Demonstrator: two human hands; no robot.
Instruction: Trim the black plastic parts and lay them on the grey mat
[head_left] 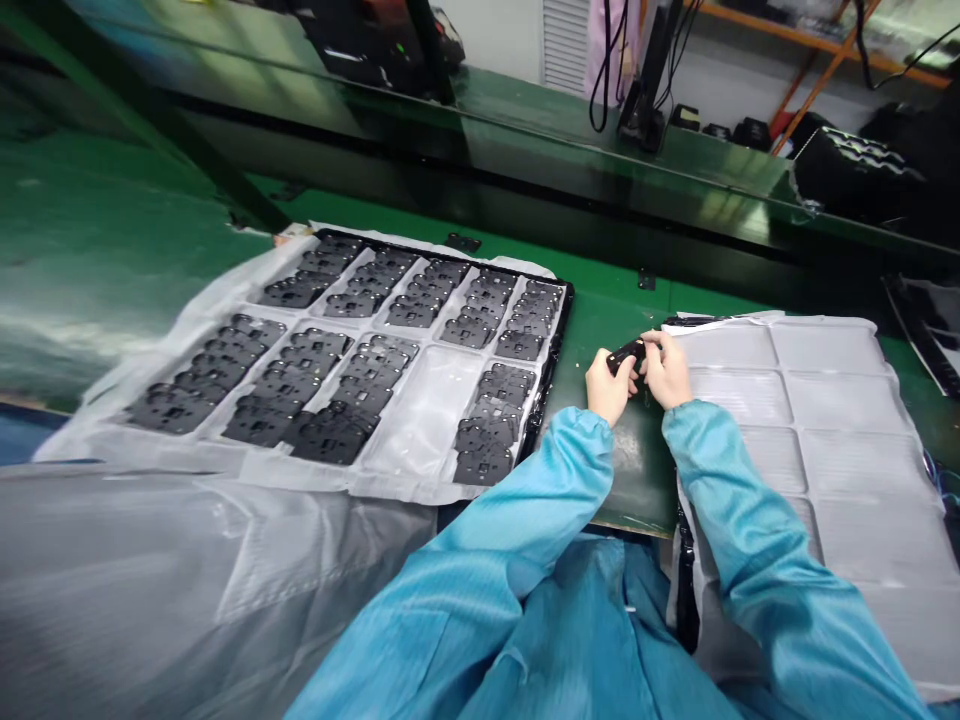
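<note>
My left hand and my right hand meet over the green bench, and both pinch a small black flat part held between them. Blue sleeves cover both arms. To the left lies a black tray lined with white film, its compartments filled with rows of several black flat parts; one compartment holds none. To the right lies a second tray covered with white film, with no parts showing in its compartments.
The green bench runs left to right, with a raised shelf behind it carrying dark equipment and hanging cables. Clear plastic sheeting covers the near left. A black bag sits at the back right.
</note>
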